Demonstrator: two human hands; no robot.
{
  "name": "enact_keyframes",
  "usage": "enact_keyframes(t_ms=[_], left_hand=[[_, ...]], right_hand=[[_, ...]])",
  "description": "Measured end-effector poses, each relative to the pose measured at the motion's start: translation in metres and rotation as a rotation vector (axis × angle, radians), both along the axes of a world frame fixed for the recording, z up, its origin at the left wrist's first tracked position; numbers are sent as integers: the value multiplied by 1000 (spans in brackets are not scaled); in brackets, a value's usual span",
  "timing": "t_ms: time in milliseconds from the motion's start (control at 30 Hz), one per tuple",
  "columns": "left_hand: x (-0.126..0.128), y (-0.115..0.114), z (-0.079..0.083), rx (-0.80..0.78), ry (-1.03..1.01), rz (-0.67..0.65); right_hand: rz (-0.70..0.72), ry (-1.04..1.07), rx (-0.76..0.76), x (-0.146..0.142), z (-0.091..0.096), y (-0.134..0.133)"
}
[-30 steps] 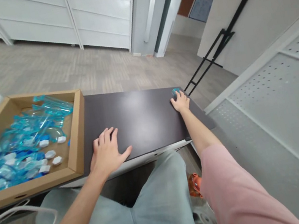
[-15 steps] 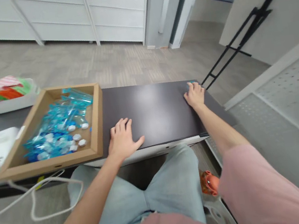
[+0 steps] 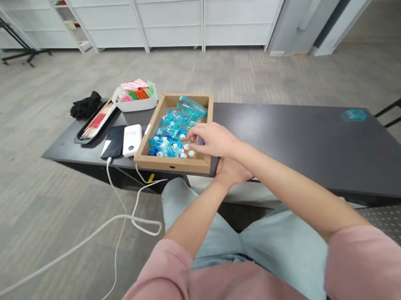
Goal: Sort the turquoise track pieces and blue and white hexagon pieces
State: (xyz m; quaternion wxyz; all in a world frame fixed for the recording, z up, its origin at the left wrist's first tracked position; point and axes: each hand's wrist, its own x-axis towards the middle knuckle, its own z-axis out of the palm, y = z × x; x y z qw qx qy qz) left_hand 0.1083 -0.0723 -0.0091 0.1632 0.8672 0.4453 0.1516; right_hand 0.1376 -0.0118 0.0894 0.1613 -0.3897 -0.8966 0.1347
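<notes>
My right hand reaches across to the left, over the right side of a shallow cardboard box. Its fingers are slightly bent and apart above white hexagonal caps, with nothing seen between them. The box also holds clear and blue plastic pieces. My left hand is at the table's front edge beside the box, under my right wrist, which hides its fingers. A small clear-blue piece lies near the right end of the dark table.
Left of the box are a white power bank, a dark flat device, a white basket of coloured pieces, a black tray and a black cloth. White cables hang by my left leg.
My right hand has left the table's right end, where a clear-blue piece now shows, and has come over the box. The view has turned left. My left hand remains near the box.
</notes>
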Motion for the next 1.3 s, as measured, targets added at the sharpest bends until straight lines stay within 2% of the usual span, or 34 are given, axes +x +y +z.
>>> enact_keyframes(t_ms=[67,167,300,400,567,667,767,867,900,967,1033,1133,1200,1300], left_hand=[[-1,3,-3,30,74,-14],[1,6,-11,71,139,7],[6,9,-22,114,128,27],[7,8,-22,108,131,23],[0,6,-6,42,149,-31],[-3,3,7,21,146,-47],[-2,1,13,11,149,-56],[2,0,13,28,150,-33],[3,0,11,37,141,-9],[4,-1,8,53,112,48],[5,-1,4,64,86,75],[4,1,-2,100,73,66],[4,2,-5,113,85,73],[4,4,-8,118,101,79]], right_hand=[[14,-81,-44,-34,-4,6],[-5,-179,-62,-58,-14,12],[-19,-218,-6,-61,-23,13],[-24,-171,-35,-56,-28,15],[2,80,-205,-42,-37,27],[-49,375,-347,-29,-39,34],[-163,711,-517,-13,-37,33],[-237,1001,-641,18,-34,24],[-251,1055,-642,33,-33,19],[-310,1073,-552,72,-36,9],[-429,979,-374,121,-44,-4],[-659,717,-127,201,-63,-30],[-761,533,-58,248,-77,-51],[-755,309,-17,297,-93,-79]])
